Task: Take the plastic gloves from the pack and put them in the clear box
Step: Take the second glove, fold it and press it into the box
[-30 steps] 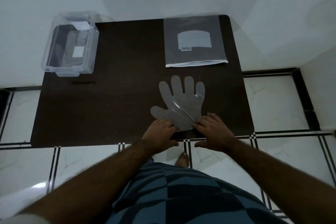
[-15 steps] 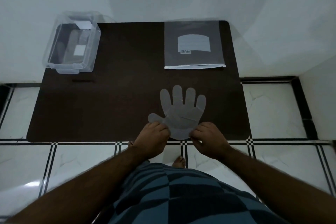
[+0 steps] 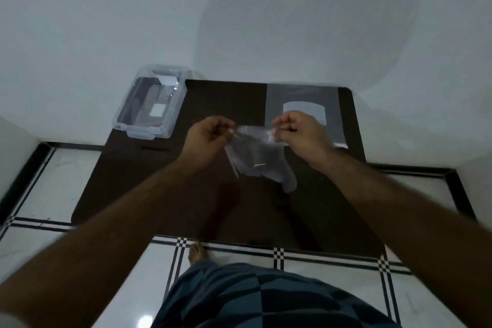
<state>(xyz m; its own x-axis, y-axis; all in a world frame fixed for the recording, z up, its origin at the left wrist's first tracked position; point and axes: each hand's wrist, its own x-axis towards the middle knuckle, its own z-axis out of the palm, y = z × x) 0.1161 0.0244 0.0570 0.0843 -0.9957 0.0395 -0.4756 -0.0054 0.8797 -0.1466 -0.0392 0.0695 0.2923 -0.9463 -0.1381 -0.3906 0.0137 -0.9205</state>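
Observation:
A thin see-through plastic glove (image 3: 259, 160) hangs in the air above the dark table (image 3: 149, 176), its fingers drooping toward me. My left hand (image 3: 209, 138) pinches its cuff at the left and my right hand (image 3: 299, 132) pinches it at the right. The glove pack (image 3: 303, 100), a flat grey sachet with a white label, lies at the table's far right, partly hidden behind my right hand. The clear box (image 3: 150, 105) stands open at the far left corner, with pale glove shapes and a white label showing inside.
A white wall rises just behind the table. White floor tiles with black lines (image 3: 279, 253) surround it, and a bare foot (image 3: 195, 253) shows below the near edge. My patterned blue shorts (image 3: 266, 298) fill the bottom of the view.
The glove lay flat near the front edge with both hands at its cuff. Both hands have lifted it off the table and carried it away from me, toward the middle.

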